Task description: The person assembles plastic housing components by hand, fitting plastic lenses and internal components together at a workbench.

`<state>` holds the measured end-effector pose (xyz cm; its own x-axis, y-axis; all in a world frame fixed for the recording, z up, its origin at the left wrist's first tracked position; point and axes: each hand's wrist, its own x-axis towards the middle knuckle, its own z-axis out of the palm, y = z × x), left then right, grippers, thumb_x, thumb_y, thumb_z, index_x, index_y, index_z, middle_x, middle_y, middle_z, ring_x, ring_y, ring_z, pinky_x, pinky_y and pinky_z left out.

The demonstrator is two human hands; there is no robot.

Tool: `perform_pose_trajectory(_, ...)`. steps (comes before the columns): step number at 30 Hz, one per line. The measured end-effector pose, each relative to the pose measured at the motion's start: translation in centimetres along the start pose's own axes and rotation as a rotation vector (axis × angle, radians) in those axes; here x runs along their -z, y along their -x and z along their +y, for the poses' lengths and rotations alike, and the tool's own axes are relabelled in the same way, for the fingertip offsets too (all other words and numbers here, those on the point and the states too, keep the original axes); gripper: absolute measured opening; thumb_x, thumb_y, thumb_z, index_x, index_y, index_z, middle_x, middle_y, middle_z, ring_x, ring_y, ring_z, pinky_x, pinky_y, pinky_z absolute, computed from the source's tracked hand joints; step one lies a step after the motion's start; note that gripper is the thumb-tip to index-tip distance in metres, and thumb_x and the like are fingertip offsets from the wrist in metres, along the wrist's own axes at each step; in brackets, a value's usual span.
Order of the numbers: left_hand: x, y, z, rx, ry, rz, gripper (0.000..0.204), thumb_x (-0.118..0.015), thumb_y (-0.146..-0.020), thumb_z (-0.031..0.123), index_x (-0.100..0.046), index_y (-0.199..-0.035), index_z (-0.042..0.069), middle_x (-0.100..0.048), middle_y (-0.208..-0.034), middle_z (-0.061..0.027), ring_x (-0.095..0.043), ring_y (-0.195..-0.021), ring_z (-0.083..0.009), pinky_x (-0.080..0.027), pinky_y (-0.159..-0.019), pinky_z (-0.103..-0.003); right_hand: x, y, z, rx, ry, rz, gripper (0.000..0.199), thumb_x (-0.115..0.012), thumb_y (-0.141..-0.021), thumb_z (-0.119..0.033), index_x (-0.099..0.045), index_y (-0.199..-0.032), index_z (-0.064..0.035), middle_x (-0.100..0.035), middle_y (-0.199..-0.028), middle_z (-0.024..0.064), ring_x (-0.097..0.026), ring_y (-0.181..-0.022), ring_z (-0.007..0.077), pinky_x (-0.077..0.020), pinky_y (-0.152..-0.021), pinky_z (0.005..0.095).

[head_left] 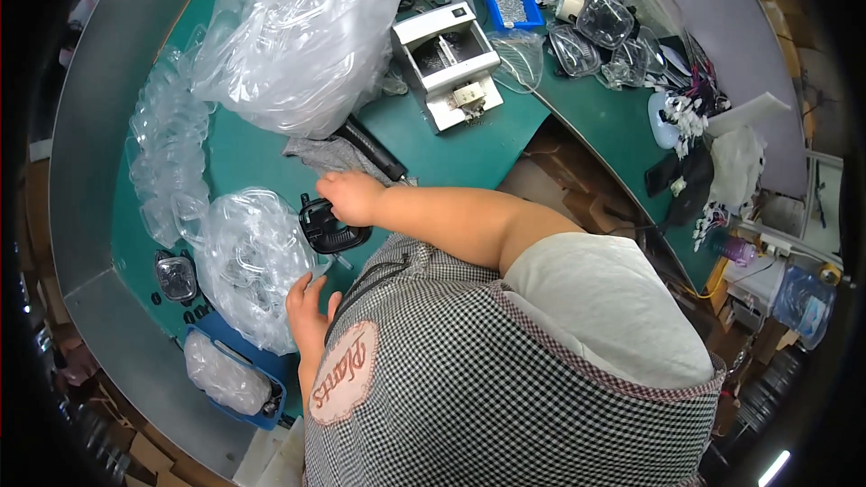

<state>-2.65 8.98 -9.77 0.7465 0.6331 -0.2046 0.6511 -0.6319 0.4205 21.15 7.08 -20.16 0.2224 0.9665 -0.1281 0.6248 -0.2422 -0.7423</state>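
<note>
My right hand (350,198) is closed on a black plastic housing (336,236) with an open loop-shaped side. It holds the part just above the green table, near its front edge. Below and to the left, my left hand (309,308) has its fingers apart and nothing visible in it. Beside that hand lies a clear plastic bag (253,261) with transparent pieces in it. A grey cloth (332,155) and a black bar-shaped tool (374,149) lie just beyond my right hand.
A large filled plastic bag (289,45) and a white feeder machine (446,63) stand farther back. Stacked clear covers (169,144) line the left side. A blue tray of small pieces (511,2) sits behind the machine; a blue bin (281,368) is near left.
</note>
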Motion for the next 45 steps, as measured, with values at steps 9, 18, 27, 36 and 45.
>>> perform_pose_trajectory(9, -0.3, -0.4, 0.7, -0.042, -0.020, -0.033, 0.040, -0.073, -0.079, 0.020, -0.063, -0.114, 0.006, -0.056, -0.124, -0.0173, -0.050, -0.115, -0.0377, -0.041, -0.098, -0.044, 4.8, 1.9, 1.8, 0.170, -0.188, 0.319, 0.027, -0.066, -0.078, -0.020, -0.063, -0.102, -0.0076, -0.066, -0.103, 0.0114, -0.063, -0.095, 0.0321, -0.0502, -0.082, 0.0430)
perform_pose_trajectory(18, -0.3, -1.5, 0.9, -0.032, -0.038, -0.093, 0.036, -0.073, -0.078, 0.018, -0.064, -0.111, 0.004, -0.057, -0.122, -0.0181, -0.051, -0.113, -0.0376, -0.041, -0.097, -0.044, 28.2, 12.5, 19.7, -0.373, 0.045, 1.548, 0.029, -0.069, -0.081, -0.016, -0.060, -0.106, -0.0035, -0.064, -0.088, 0.0093, -0.062, -0.071, 0.0188, -0.0511, -0.069, 0.0336)
perform_pose_trajectory(27, 0.6, -5.5, 3.0, -0.141, -0.101, -0.140, 0.039, -0.075, -0.073, 0.014, -0.065, -0.109, 0.007, -0.060, -0.117, -0.0153, -0.055, -0.109, -0.0349, -0.044, -0.094, -0.043, 40.8, 19.2, 32.2, -0.682, 0.810, 0.863, 0.099, -0.079, -0.070, -0.038, -0.026, -0.149, -0.0085, -0.052, -0.133, 0.0186, -0.049, -0.123, 0.0391, -0.0373, -0.105, 0.0453)
perform_pose_trajectory(36, -0.2, -8.6, 6.8, -0.158, -0.047, -0.259, 0.036, -0.074, -0.074, 0.013, -0.065, -0.109, 0.006, -0.064, -0.109, -0.0133, -0.058, -0.102, -0.0338, -0.046, -0.089, -0.040, 40.8, 22.8, 33.5, -0.896, 0.302, 0.648, 0.088, -0.085, -0.056, -0.053, -0.059, -0.119, 0.0026, -0.062, -0.113, 0.0233, -0.061, -0.105, 0.0355, -0.0495, -0.090, 0.0411)
perform_pose_trajectory(45, 0.0, -10.3, 9.1, -0.105, 0.016, -0.341, 0.034, -0.073, -0.076, 0.013, -0.064, -0.107, 0.004, -0.065, -0.106, -0.0149, -0.060, -0.098, -0.0350, -0.048, -0.085, -0.041, 32.9, 23.8, 32.8, -0.574, -1.261, 0.982, 0.034, -0.068, -0.087, -0.019, -0.060, -0.115, -0.0011, -0.068, -0.104, 0.0072, -0.065, -0.094, 0.0169, -0.0522, -0.083, 0.0313)
